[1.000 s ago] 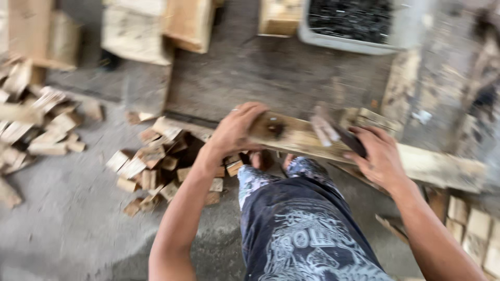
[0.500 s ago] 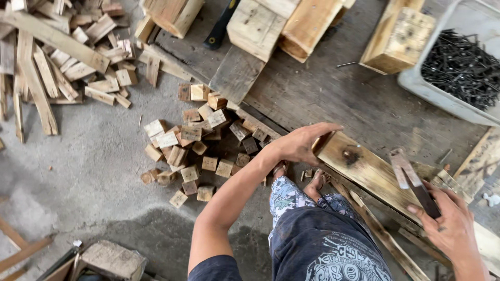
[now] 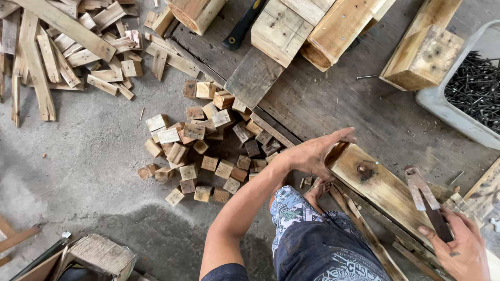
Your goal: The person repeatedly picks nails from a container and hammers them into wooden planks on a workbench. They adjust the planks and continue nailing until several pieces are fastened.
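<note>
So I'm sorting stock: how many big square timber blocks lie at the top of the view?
3, perhaps more out of frame: one pale block top centre, one beside it, and one by the nail tub.

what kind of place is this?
Probably a rough woodworking or pallet-breakdown yard, worked at floor level. Signs: a pile of small offcut blocks on bare concrete, a grey tub of black nails, and a worn plank under the left hand.

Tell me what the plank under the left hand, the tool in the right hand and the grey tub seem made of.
Plank: raw unfinished wood, grain and a dark knot showing. Tool: likely rusty steel, flat brown-grey blade. Tub: probably plastic, smooth pale grey, rounded rim; it holds dark nails, seemingly steel.
</note>
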`<state>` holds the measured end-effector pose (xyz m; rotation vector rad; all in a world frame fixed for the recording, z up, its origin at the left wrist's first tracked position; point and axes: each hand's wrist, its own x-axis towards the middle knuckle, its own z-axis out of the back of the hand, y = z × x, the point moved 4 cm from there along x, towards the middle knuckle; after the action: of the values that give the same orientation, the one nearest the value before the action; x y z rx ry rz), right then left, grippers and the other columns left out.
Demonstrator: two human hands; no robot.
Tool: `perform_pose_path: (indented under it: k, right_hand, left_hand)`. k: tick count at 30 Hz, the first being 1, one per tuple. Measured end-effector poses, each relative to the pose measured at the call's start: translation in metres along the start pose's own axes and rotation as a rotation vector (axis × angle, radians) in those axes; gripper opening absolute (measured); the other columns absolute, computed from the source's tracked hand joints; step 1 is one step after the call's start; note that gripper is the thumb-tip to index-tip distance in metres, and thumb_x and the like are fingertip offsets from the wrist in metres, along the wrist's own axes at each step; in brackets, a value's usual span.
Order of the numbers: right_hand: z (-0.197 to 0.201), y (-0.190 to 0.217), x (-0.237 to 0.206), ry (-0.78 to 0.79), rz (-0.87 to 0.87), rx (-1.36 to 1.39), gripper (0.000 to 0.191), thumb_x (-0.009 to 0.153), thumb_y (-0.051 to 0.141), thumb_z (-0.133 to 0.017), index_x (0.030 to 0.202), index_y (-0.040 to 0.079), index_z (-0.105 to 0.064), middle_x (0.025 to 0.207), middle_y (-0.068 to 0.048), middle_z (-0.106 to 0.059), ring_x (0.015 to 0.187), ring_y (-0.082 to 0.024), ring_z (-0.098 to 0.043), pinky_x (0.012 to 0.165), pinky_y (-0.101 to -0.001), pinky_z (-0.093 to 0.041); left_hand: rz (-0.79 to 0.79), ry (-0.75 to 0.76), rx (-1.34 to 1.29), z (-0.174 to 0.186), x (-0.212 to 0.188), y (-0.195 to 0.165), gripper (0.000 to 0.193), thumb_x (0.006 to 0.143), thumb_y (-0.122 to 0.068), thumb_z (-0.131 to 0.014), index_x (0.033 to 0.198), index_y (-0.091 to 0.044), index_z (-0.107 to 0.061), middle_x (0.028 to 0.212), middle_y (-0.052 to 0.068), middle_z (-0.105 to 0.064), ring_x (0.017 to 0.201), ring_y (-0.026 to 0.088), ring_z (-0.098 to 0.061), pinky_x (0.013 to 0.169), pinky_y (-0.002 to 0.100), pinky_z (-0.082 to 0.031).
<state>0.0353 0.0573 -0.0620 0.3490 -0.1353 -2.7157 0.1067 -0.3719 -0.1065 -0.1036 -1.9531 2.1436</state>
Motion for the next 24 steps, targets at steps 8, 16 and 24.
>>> perform_pose_path:
  k: [8, 16, 24]
  right_hand:
    - [0.023, 0.013, -0.024, 0.024, 0.058, 0.106, 0.060, 0.083, 0.035, -0.083, 0.130, 0.002, -0.067, 0.107, -0.016, -0.071, 0.100, -0.035, -0.065, 0.092, -0.0416, -0.054]
    - [0.044, 0.034, -0.036, -0.054, 0.163, 0.147, 0.061, 0.082, 0.032, -0.083, 0.136, 0.007, -0.068, 0.119, -0.017, -0.070, 0.122, -0.036, -0.060, 0.102, -0.0468, -0.052]
    - [0.054, 0.042, -0.038, -0.052, 0.153, 0.152, 0.060, 0.080, 0.032, -0.083, 0.133, 0.009, -0.069, 0.118, -0.018, -0.069, 0.123, -0.039, -0.061, 0.099, -0.0492, -0.052]
  left_hand:
    - [-0.017, 0.045, 0.148, -0.020, -0.006, -0.021, 0.114, 0.059, -0.017, -0.095, 0.157, -0.016, -0.036, 0.154, 0.013, -0.050, 0.137, 0.033, -0.055, 0.115, 0.046, -0.047]
    - [0.004, 0.020, 0.206, -0.031, -0.006, -0.043, 0.099, 0.065, -0.017, -0.093, 0.149, -0.007, -0.042, 0.147, 0.018, -0.057, 0.131, 0.038, -0.060, 0.108, 0.042, -0.051]
    - [0.012, 0.033, 0.216, -0.035, -0.003, -0.049, 0.097, 0.062, -0.013, -0.092, 0.147, -0.007, -0.044, 0.147, 0.017, -0.056, 0.131, 0.037, -0.059, 0.109, 0.041, -0.050]
